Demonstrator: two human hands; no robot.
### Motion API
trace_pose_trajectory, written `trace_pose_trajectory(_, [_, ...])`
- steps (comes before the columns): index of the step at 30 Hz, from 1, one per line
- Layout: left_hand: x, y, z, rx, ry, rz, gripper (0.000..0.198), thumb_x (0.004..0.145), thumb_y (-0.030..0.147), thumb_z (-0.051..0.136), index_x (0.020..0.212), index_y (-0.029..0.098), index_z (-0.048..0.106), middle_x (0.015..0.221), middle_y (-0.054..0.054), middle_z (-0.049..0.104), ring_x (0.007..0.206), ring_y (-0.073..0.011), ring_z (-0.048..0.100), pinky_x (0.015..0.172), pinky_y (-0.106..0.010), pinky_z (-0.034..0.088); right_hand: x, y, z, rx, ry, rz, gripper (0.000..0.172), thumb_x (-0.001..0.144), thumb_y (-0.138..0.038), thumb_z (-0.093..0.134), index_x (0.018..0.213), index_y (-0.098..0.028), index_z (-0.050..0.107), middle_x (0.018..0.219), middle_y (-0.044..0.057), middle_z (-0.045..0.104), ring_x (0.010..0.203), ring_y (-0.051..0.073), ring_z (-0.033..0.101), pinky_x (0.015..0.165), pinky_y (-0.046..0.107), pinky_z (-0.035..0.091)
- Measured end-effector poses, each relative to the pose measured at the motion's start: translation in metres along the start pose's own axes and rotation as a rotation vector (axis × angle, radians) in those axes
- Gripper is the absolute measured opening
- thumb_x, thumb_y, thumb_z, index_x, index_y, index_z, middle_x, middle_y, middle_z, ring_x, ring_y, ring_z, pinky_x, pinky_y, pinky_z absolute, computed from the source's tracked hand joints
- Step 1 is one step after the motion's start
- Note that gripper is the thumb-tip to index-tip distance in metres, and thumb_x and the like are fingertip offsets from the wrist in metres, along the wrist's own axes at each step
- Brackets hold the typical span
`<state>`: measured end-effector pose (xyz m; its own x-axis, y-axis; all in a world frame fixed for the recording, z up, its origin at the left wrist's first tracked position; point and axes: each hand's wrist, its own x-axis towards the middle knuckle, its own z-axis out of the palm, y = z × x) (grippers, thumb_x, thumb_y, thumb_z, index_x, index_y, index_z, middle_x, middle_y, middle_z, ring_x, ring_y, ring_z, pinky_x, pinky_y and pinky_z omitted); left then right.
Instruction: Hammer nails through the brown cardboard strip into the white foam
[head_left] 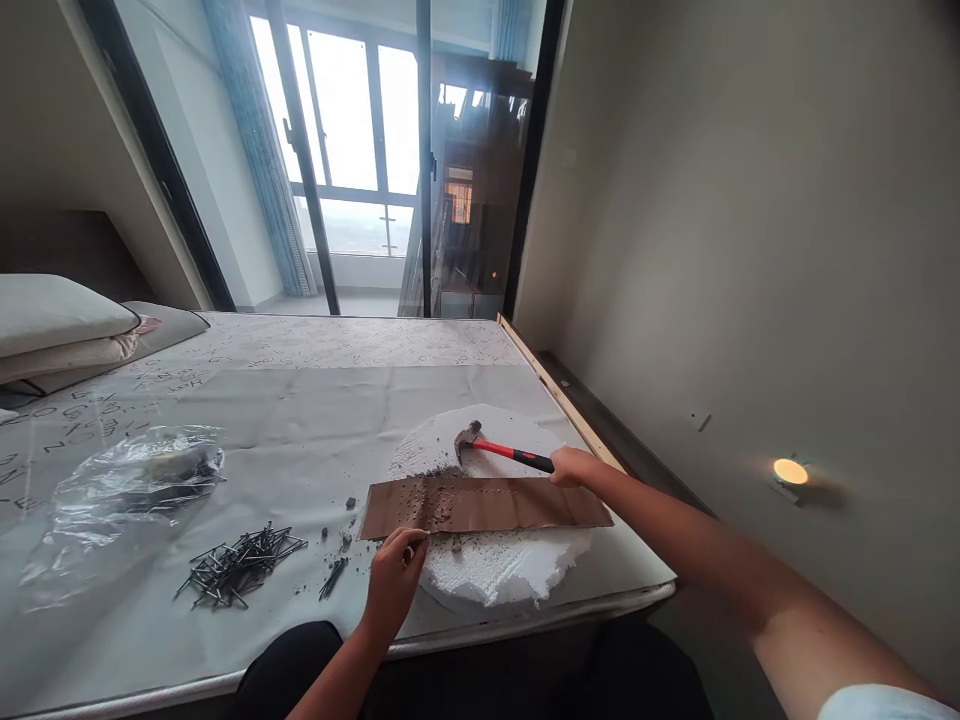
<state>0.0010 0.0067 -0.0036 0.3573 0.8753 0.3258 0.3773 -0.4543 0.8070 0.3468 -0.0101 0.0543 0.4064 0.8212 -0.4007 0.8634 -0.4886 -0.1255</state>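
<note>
My right hand point(574, 467) is wrapped round the black grip of a claw hammer point(499, 447) with a red shaft. The hammer's head is above white foam point(487, 575), just beyond the far edge of a brown board point(495, 503). Rows of small holes and grey crumbs mark the board, mostly on its left half. At the board's near edge my left hand point(396, 572) is closed in a pinch; what its fingertips hold is too small to make out. A loose pile of nails point(238, 568) lies to the left, with a few more nails point(333, 578) closer to that hand.
A clear plastic bag point(135, 500) with dark contents lies at left on the covered mattress point(300, 420). Grey crumbs point(345, 541) are scattered beside the board. A wooden rail point(559, 395) borders the right side, near a wall with a lit lamp point(790, 472). Pillows point(64, 315) lie far left.
</note>
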Motion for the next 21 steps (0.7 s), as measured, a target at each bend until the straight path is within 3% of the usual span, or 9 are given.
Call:
trace_pose_trajectory(3, [0.001,-0.003,0.001,-0.001,0.002,0.011,0.014,0.076,0.032,0.054,0.075,0.020,0.061,0.077,-0.006,0.064,0.066,-0.0170,0.058,0.061,-0.026,0.046,-0.008,-0.008,-0.002,0.187,-0.054,-0.010,0.023,0.087,-0.029,0.054,0.105,-0.015,0.057,0.105,0.006,0.060,0.088,0.017,0.059,0.074,0.036,0.051])
trace_pose_trajectory(6, [0.001,-0.007,0.002,0.021,0.008,0.042,0.020,0.077,0.038,0.053,0.076,0.020,0.061,0.074,-0.005,0.065,0.062,-0.0164,0.059,0.059,-0.026,0.047,-0.029,-0.019,0.002,0.455,-0.149,-0.048,0.022,0.088,-0.031,0.053,0.098,-0.013,0.058,0.087,0.002,0.061,0.068,0.011,0.058,0.059,0.026,0.051])
trace_pose_trajectory(11, [0.008,-0.005,0.004,0.026,0.014,0.086,0.022,0.077,0.039,0.053,0.075,0.019,0.062,0.073,-0.004,0.066,0.061,-0.0152,0.060,0.058,-0.025,0.049,-0.084,-0.027,0.019,0.978,-0.275,-0.211,0.018,0.087,-0.032,0.047,0.079,-0.016,0.049,0.055,-0.009,0.040,0.039,0.004,0.036,0.038,0.018,0.034])
trace_pose_trajectory(13, [0.019,0.000,0.007,0.017,0.014,0.075,0.019,0.076,0.036,0.054,0.075,0.019,0.063,0.075,-0.004,0.067,0.063,-0.0154,0.062,0.059,-0.025,0.050,-0.108,-0.025,0.029,1.150,-0.288,-0.260,0.012,0.080,-0.032,0.046,0.081,-0.020,0.042,0.051,-0.011,0.034,0.035,0.004,0.030,0.035,0.018,0.030])
trace_pose_trajectory(17, [0.050,0.012,0.026,0.022,-0.004,0.029,0.016,0.074,0.031,0.055,0.074,0.019,0.066,0.073,-0.003,0.068,0.062,-0.0154,0.063,0.059,-0.025,0.051,-0.150,-0.019,0.051,1.359,-0.314,-0.287,0.026,0.066,-0.036,0.049,0.085,-0.021,0.040,0.045,-0.014,0.031,0.030,0.005,0.024,0.030,0.019,0.025])
trace_pose_trajectory(21, [0.074,0.014,0.049,0.051,-0.023,0.021,0.015,0.074,0.027,0.055,0.072,0.020,0.068,0.070,-0.002,0.069,0.064,-0.0156,0.063,0.059,-0.025,0.050,-0.180,-0.015,0.074,1.478,-0.332,-0.276,0.028,0.064,-0.036,0.050,0.085,-0.021,0.039,0.043,-0.014,0.032,0.027,0.004,0.024,0.028,0.018,0.022])
